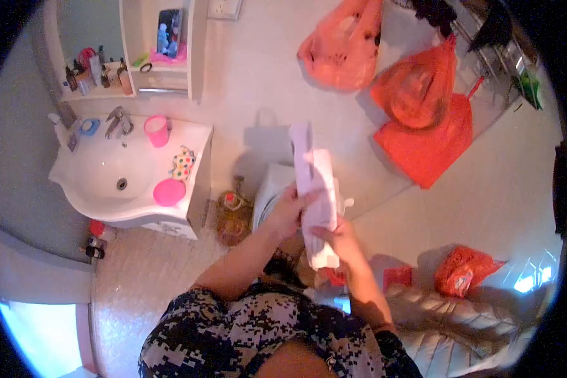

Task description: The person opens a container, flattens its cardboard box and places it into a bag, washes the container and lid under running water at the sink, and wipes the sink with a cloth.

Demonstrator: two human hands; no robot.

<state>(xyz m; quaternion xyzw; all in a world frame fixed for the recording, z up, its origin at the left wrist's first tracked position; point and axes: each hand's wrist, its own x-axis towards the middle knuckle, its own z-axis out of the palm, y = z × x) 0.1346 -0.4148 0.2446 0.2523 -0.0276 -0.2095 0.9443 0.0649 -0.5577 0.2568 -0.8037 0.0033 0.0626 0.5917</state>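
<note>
In the middle of the head view I hold a long, folded white and lilac bundle (319, 208); whether it is cloth or paper I cannot tell. My left hand (288, 211) grips its left side, with the fingers over the front. Lower down on its right side, my right hand (340, 238) is closed round the edge. The bundle stands lengthwise, and its lilac strip reaches up past the white part. Behind it is a white toilet (276, 183), partly hidden by my hands and forearms.
At left is a white washbasin (101, 183) with a pink cup (157, 130), a dotted cloth (183, 164) and a pink round item (169, 192). A phone (169, 33) stands on the shelf. Red bags (416, 88) hang at upper right. A bottle (231, 201) stands beside the toilet.
</note>
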